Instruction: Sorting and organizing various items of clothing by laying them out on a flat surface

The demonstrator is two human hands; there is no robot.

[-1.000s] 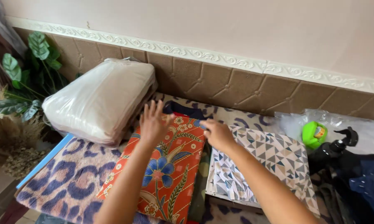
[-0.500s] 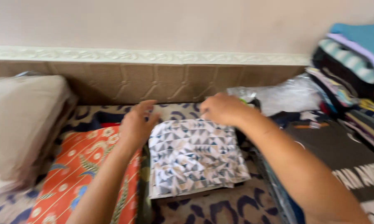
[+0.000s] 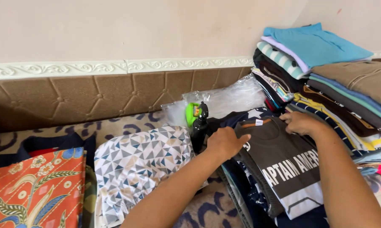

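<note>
A dark grey folded T-shirt (image 3: 285, 166) with white lettering lies on top of a low pile of dark clothes at the centre right. My left hand (image 3: 225, 142) grips its left collar edge. My right hand (image 3: 301, 123) holds its upper right corner, close against a tall stack of folded clothes (image 3: 342, 84). A folded cloth with a grey and white triangle pattern (image 3: 137, 166) lies left of my left arm, which crosses over its lower corner. An orange floral folded cloth (image 3: 34, 190) lies at the far left.
A black spray bottle (image 3: 200, 126) stands just left of the grey shirt, with a green toy (image 3: 193, 113) and clear plastic bags (image 3: 228, 99) behind it. A brown padded wall panel (image 3: 93, 99) runs along the back. The floor covering is leopard-patterned (image 3: 199, 207).
The view has swung right from the white pillow and orange cloth. Both hands left the triangle-patterned cloth and moved right onto the dark grey T-shirt beside the tall stack.
</note>
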